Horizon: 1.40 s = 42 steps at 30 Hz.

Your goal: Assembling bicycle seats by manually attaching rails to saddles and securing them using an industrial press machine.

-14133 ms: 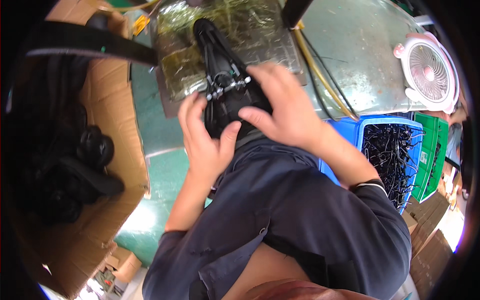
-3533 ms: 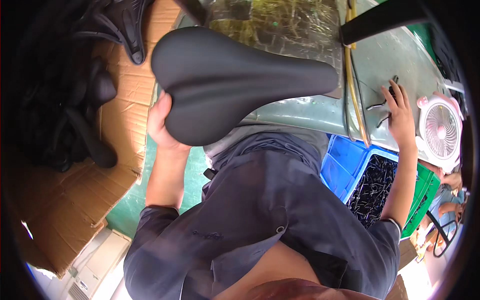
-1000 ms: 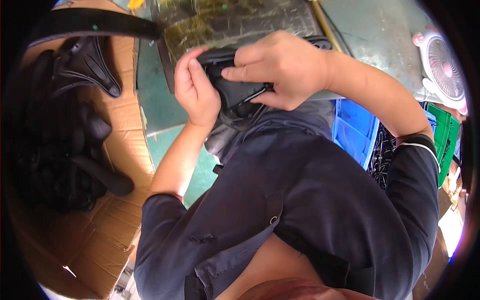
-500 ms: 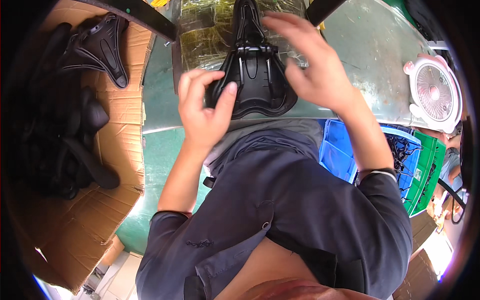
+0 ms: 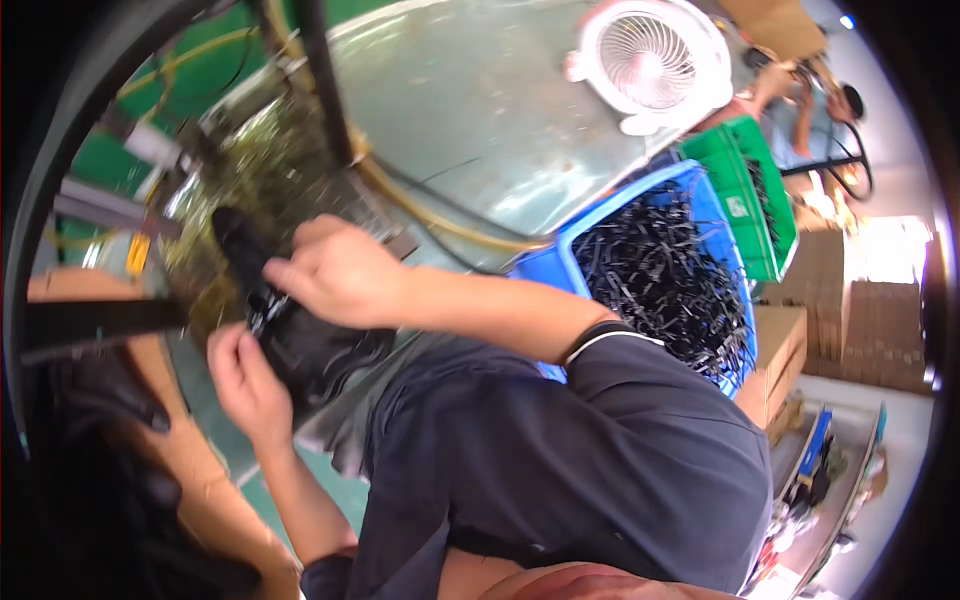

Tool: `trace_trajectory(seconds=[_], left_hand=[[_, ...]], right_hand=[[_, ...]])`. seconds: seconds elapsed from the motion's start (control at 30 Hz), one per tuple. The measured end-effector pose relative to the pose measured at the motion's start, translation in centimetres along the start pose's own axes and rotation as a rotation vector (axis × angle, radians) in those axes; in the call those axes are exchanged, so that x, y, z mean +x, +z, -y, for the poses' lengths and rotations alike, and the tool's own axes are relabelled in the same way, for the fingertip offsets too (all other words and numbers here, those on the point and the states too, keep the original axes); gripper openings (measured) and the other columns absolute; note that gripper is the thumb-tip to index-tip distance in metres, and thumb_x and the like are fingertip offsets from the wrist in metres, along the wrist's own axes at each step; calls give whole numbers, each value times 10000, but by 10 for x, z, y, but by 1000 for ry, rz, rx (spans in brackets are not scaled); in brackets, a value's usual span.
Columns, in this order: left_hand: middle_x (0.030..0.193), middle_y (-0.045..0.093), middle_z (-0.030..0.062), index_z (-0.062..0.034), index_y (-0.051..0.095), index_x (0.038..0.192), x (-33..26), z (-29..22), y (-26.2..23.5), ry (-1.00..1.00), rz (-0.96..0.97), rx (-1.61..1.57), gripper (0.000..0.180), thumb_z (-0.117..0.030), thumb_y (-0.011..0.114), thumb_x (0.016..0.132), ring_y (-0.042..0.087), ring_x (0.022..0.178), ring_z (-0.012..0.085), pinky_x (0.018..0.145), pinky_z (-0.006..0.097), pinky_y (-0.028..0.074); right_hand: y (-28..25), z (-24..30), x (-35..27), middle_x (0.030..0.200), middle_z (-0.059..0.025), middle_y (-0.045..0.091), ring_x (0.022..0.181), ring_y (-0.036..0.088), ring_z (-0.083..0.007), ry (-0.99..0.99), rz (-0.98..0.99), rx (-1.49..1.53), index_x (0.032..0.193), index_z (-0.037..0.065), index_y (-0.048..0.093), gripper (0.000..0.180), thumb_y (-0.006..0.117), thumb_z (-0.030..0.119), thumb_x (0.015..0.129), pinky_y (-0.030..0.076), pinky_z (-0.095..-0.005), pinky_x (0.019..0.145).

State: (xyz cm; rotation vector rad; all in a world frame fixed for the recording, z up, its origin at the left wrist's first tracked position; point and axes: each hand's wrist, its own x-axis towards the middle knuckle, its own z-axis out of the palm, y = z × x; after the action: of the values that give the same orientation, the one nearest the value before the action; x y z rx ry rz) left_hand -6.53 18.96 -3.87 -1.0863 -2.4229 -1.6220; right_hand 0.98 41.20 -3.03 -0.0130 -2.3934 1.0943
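Since 0.5 s ago, the right hand has come in from beside the black bicycle saddle and now sits over its middle, while the whole view has swung toward the person's right. Its fingers are curled, with the thumb drawn in near them. The left hand is at the saddle's left edge, thumb and fingertips set narrowly together. Motion blur smears this area, so whether either of the 2 hands grips a small part there cannot be told. The saddle lies underside up, its narrow nose pointing away from the person over a film-wrapped pad and its broad end close to the person's lap. To the right of the pad, a yellow hose runs along the table, and a white fan stands at the far side. Nearer, a blue crate holds many thin black pieces, just beside a green crate. At lower left is an open cardboard box.
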Motion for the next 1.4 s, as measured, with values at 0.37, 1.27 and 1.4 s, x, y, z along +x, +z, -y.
trace_trajectory(seconds=[0.37,1.27,1.4], left_hand=[[1275,635,178,22,656,1211,-3,-21,9,-73,-75,154,209,-99,656,1041,622,1170,328,1040,400,500],[1050,731,138,-22,681,869,67,10,46,262,-272,531,193,-165,722,992,712,868,380,744,455,575],[1073,711,159,-21,685,941,91,35,27,280,-272,685,209,-209,682,1034,683,975,407,816,472,564]], right_hand=[[0,14,-10,950,-187,673,961,641,-423,33,-101,-35,885,9,700,237,740,225,973,521,-514,854],[39,-14,40,837,-103,674,709,693,-326,-162,-414,-448,856,78,702,156,748,221,898,580,-442,605],[51,-11,66,733,-72,641,734,692,-280,-215,-463,-428,688,150,681,172,749,295,747,563,-427,595]])
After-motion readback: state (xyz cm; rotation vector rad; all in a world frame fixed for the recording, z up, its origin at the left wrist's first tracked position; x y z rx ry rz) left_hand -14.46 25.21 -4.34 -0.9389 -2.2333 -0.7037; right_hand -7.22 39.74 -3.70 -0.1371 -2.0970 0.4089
